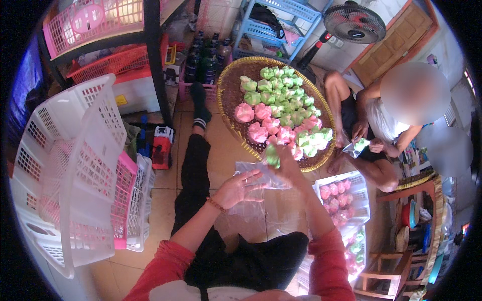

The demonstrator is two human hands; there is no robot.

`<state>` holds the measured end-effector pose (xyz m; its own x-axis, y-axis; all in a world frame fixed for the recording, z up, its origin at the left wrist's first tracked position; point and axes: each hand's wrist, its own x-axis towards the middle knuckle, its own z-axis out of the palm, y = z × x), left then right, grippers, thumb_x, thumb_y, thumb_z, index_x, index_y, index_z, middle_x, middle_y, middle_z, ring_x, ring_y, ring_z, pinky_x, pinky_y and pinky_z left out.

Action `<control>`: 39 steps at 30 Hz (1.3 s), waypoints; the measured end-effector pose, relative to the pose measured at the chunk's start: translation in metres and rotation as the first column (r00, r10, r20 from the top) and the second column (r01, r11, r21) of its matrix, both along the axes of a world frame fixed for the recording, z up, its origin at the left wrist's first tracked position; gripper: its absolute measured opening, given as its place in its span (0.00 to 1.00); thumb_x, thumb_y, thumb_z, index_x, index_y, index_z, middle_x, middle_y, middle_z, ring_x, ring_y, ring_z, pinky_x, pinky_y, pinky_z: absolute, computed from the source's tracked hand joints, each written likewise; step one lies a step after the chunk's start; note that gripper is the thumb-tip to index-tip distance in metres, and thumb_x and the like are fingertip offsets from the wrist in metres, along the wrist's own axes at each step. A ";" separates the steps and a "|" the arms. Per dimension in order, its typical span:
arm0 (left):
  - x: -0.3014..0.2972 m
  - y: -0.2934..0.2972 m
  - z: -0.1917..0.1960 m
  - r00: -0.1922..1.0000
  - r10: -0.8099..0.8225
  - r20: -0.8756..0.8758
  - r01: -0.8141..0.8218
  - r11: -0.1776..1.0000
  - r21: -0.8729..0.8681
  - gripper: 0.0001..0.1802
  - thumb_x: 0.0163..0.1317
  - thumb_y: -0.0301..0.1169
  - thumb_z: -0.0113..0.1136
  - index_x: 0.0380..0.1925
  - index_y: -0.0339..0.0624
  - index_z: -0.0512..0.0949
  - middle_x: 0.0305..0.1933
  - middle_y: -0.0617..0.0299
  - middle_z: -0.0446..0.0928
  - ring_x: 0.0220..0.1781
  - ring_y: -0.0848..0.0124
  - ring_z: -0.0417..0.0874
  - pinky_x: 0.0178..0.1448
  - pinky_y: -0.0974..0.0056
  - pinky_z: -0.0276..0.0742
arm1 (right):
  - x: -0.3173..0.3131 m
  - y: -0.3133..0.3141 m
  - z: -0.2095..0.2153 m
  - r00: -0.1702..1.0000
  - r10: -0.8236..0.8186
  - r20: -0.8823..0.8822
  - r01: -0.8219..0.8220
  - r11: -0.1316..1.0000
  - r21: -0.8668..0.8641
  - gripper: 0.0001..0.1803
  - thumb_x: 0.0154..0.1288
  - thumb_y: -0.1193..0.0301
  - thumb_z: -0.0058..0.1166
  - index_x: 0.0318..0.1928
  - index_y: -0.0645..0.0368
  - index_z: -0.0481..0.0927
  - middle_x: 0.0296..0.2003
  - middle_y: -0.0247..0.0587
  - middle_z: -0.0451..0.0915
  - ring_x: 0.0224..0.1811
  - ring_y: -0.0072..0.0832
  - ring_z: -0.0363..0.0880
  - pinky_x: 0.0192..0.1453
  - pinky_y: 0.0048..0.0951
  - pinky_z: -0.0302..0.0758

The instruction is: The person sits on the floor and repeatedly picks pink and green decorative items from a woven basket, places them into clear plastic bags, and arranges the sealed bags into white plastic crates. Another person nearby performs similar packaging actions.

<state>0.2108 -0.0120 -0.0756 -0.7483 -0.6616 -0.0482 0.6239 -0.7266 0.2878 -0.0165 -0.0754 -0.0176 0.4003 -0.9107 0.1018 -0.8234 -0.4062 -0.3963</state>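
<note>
A round woven basket (232, 86) on the floor ahead holds green cakes (281, 90) and pink cakes (244, 113) with split, flower-like tops. Over its near edge, my right hand (287, 169) is closed round a green cake (271, 156); motion smears its fingers. My left hand (237, 190) is raised in front of me, fingers spread and nothing in it. Clear plastic bags (273, 181) lie on the tiles beneath my hands. To my right, a white tray (365, 193) contains pink cakes (336, 203) in clear wrapping.
Another person sits at right, holding a green cake in a plastic bag (358, 146). White plastic crates (95, 165) are stacked at left, near a red toy truck (161, 149). Bottles (207, 65), a blue rack (288, 35) and a fan (354, 23) stand behind the basket.
</note>
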 end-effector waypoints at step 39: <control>0.066 -0.010 -0.009 0.940 0.292 -0.174 -0.252 0.942 0.222 0.31 0.66 0.48 0.51 0.64 0.40 0.64 0.69 0.49 0.61 0.72 0.49 0.60 0.65 0.34 0.65 | 0.139 -0.263 -0.012 0.873 -0.210 0.440 0.050 0.937 0.347 0.47 0.53 0.52 0.67 0.67 0.67 0.62 0.56 0.54 0.75 0.58 0.41 0.74 0.61 0.37 0.70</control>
<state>0.2770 -0.0218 -0.0848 -0.5483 -0.8340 -0.0628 0.8354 -0.5496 0.0060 0.1224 -0.3389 -0.0300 0.2543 -0.9655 -0.0554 -0.5468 -0.0963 -0.8317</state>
